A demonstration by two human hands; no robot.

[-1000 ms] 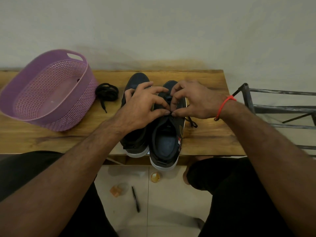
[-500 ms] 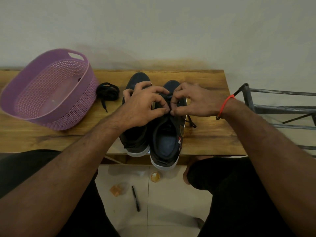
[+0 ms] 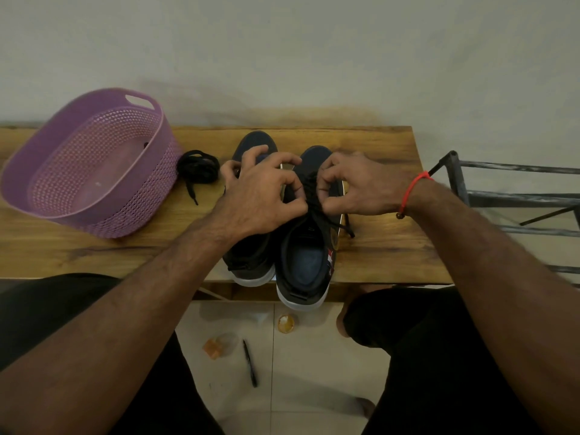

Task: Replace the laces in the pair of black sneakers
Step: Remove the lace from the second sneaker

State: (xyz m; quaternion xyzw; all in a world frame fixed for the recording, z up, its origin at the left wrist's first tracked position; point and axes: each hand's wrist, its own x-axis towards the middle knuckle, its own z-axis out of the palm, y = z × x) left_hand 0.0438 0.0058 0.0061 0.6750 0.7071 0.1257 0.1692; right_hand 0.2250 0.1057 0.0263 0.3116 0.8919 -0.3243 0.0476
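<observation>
Two black sneakers stand side by side on a wooden bench (image 3: 376,246), heels toward me. The right sneaker (image 3: 306,262) has a black lace (image 3: 312,191) over its tongue. My left hand (image 3: 260,196) and my right hand (image 3: 357,186) meet above that shoe, each pinching the lace between thumb and fingers. One lace end (image 3: 348,227) hangs over the shoe's right side onto the bench. The left sneaker (image 3: 251,255) is largely hidden under my left hand and wrist. A bundled black spare lace (image 3: 197,166) lies on the bench left of the shoes.
A purple perforated basket (image 3: 62,208) sits tilted at the bench's left end, beside the spare lace. A dark metal rack (image 3: 508,196) stands to the right of the bench. On the tiled floor below lie a pen (image 3: 250,362), a small jar lid (image 3: 285,323) and an orange piece (image 3: 211,348).
Both hands have stayed over the right sneaker, shifting slightly toward its toe while working the lace. The shoes, basket and spare lace have not moved.
</observation>
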